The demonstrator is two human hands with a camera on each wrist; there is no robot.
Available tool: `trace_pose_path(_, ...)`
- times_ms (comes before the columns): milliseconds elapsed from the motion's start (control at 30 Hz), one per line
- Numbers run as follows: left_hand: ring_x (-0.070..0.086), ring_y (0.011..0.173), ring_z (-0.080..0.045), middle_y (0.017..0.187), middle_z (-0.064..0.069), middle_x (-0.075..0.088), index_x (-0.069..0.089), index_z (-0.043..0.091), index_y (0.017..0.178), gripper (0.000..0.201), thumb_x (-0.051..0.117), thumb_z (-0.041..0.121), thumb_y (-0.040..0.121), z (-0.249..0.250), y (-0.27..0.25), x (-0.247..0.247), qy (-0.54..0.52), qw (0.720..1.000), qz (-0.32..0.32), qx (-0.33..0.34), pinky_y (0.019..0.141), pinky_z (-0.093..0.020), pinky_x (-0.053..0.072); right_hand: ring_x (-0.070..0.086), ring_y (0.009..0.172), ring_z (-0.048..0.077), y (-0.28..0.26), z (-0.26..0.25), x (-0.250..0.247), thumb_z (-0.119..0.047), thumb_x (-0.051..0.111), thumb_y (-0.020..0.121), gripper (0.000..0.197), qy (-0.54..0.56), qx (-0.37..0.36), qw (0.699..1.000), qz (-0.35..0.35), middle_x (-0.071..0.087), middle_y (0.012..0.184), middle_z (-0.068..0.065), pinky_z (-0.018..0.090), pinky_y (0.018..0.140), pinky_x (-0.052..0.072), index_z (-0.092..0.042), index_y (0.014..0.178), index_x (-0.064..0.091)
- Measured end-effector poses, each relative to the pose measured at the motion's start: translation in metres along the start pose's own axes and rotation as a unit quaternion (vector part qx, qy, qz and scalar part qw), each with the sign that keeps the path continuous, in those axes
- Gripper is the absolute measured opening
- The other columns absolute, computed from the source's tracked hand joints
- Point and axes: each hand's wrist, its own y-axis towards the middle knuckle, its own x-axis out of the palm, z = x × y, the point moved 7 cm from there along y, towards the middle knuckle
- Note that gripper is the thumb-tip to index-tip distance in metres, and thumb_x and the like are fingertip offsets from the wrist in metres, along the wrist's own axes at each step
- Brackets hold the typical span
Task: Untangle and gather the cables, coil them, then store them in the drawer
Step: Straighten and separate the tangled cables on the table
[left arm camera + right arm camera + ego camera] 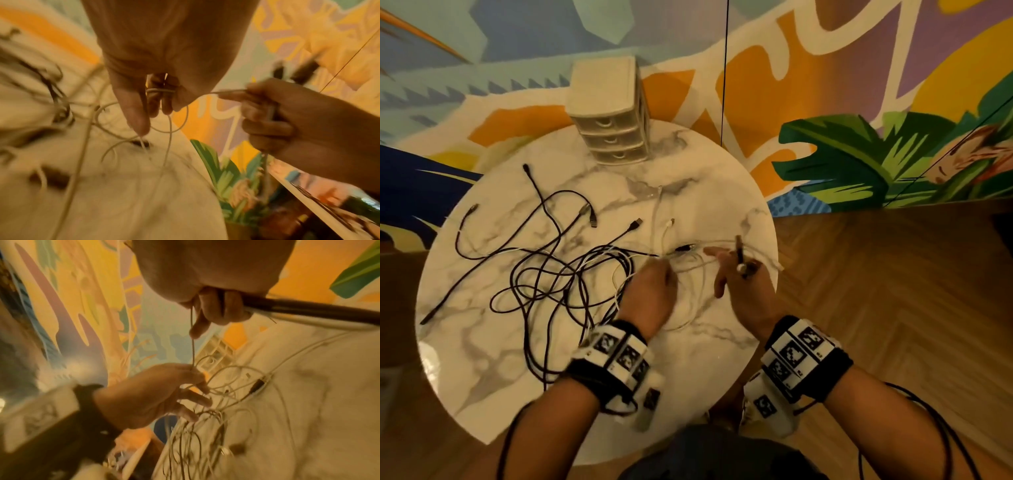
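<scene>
A painted wall with large white letter shapes, none readable as a word, stands behind a round marble table; its right edge runs just beyond the right hand, with wooden floor past it. A small chest of three drawers, all closed, sits at the table's far edge, well beyond both hands. The black cables sprawl in loose tangled loops left of the left hand, their plugs spread toward the far left rim. The white cables lie between and just beyond the two hands, faint against the marble and hard to follow. The left hand pinches a thin white cable with its fingers curled, a turn of it wrapped across two fingers. The right hand is closed around the same strand and several dark plug ends that stick out past its knuckles. Both wrist views are blurred. The wrist bands carry square black-and-white markers, with no legible writing.
</scene>
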Motion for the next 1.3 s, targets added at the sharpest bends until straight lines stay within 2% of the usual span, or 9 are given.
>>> trace_pose_path(133, 0.056, 0.084, -0.033, 0.095, -0.017, 0.058, 0.057, 0.004, 0.092, 0.013, 0.048, 0.013, 0.093, -0.022, 0.026, -0.051, 0.052, 0.990, 0.128, 0.019, 0.066, -0.033, 0.035, 0.040, 0.051, 0.008, 0.014, -0.020, -0.027, -0.028, 0.033, 0.102, 0.039, 0.060, -0.039, 0.995, 0.065, 0.062, 0.061, 0.008, 0.020, 0.055, 0.032, -0.016, 0.095, 0.070)
trace_pose_path(367, 0.051, 0.087, -0.032, 0.096, -0.016, 0.054, 0.056, 0.007, 0.092, 0.010, 0.046, 0.012, 0.093, -0.026, 0.060, -0.121, 0.095, 0.954, 0.260, 0.118, 0.070, -0.039, 0.039, 0.032, 0.046, 0.007, 0.020, -0.044, -0.036, -0.029, 0.033, 0.099, 0.038, 0.100, -0.091, 0.987, 0.082, 0.060, 0.059, 0.008, 0.013, 0.045, 0.026, -0.015, 0.100, 0.068)
trace_pose_path(567, 0.058, 0.084, -0.037, 0.089, -0.020, 0.060, 0.059, 0.003, 0.085, 0.019, 0.052, 0.019, 0.094, -0.100, 0.052, -0.044, 0.058, 0.996, 0.063, -0.013, 0.068, -0.036, 0.039, 0.042, 0.054, 0.011, 0.027, -0.037, -0.069, -0.035, 0.031, 0.102, 0.040, 0.171, -0.043, 0.972, 0.152, 0.062, 0.058, -0.003, 0.019, 0.052, 0.032, -0.026, 0.094, 0.068)
trace_pose_path(667, 0.061, 0.073, -0.028, 0.081, -0.010, 0.066, 0.064, 0.014, 0.085, 0.019, 0.052, 0.026, 0.094, -0.091, 0.048, -0.054, -0.073, 0.995, 0.067, -0.026, 0.064, -0.034, 0.047, 0.040, 0.048, 0.009, 0.024, -0.010, -0.083, -0.040, 0.030, 0.102, 0.047, 0.199, 0.039, 0.961, 0.189, 0.060, 0.054, 0.000, 0.019, 0.046, 0.029, -0.017, 0.093, 0.070)
trace_pose_path(833, 0.052, 0.047, -0.019, 0.061, -0.010, 0.060, 0.067, 0.011, 0.080, 0.027, 0.047, 0.020, 0.096, -0.041, 0.033, -0.078, -0.236, 0.967, 0.093, -0.035, 0.046, -0.030, 0.044, 0.036, 0.037, 0.007, 0.013, 0.009, -0.049, -0.044, 0.028, 0.101, 0.064, 0.082, 0.095, 0.990, 0.070, 0.051, 0.046, 0.005, 0.017, 0.041, 0.028, -0.007, 0.068, 0.068)
trace_pose_path(1000, 0.055, 0.057, -0.012, 0.065, 0.003, 0.063, 0.067, 0.015, 0.079, 0.028, 0.050, 0.030, 0.096, 0.016, 0.008, -0.080, -0.101, 0.988, 0.112, 0.044, 0.056, -0.030, 0.042, 0.049, 0.043, 0.006, 0.006, -0.018, 0.008, -0.047, 0.029, 0.098, 0.069, -0.005, 0.053, 0.995, -0.088, 0.051, 0.043, 0.001, 0.013, 0.056, 0.037, 0.003, 0.074, 0.070)
trace_pose_path(1100, 0.055, 0.066, -0.018, 0.072, 0.002, 0.061, 0.065, 0.016, 0.081, 0.026, 0.048, 0.030, 0.094, 0.043, -0.009, -0.064, 0.011, 0.984, 0.107, 0.140, 0.058, -0.035, 0.044, 0.051, 0.044, -0.001, 0.014, -0.027, 0.023, -0.047, 0.033, 0.098, 0.068, -0.037, 0.049, 0.993, -0.101, 0.048, 0.037, -0.004, 0.017, 0.066, 0.037, 0.000, 0.062, 0.065)
trace_pose_path(1233, 0.057, 0.066, -0.025, 0.078, -0.001, 0.058, 0.064, 0.014, 0.083, 0.027, 0.045, 0.032, 0.089, 0.051, -0.021, -0.036, 0.089, 0.975, 0.069, 0.189, 0.051, -0.037, 0.045, 0.049, 0.048, 0.003, 0.026, -0.032, 0.026, -0.046, 0.041, 0.096, 0.043, -0.083, 0.041, 0.990, -0.104, 0.051, 0.038, -0.015, 0.024, 0.061, 0.040, -0.016, 0.102, 0.072)
trace_pose_path(1300, 0.057, 0.066, -0.026, 0.080, -0.002, 0.059, 0.065, 0.013, 0.086, 0.026, 0.046, 0.031, 0.091, 0.049, -0.022, -0.028, 0.098, 0.975, 0.066, 0.191, 0.053, -0.038, 0.046, 0.045, 0.048, 0.001, 0.027, -0.035, 0.029, -0.040, 0.041, 0.098, 0.041, -0.122, 0.027, 0.984, -0.127, 0.048, 0.038, -0.025, 0.019, 0.056, 0.032, -0.013, 0.102, 0.073)
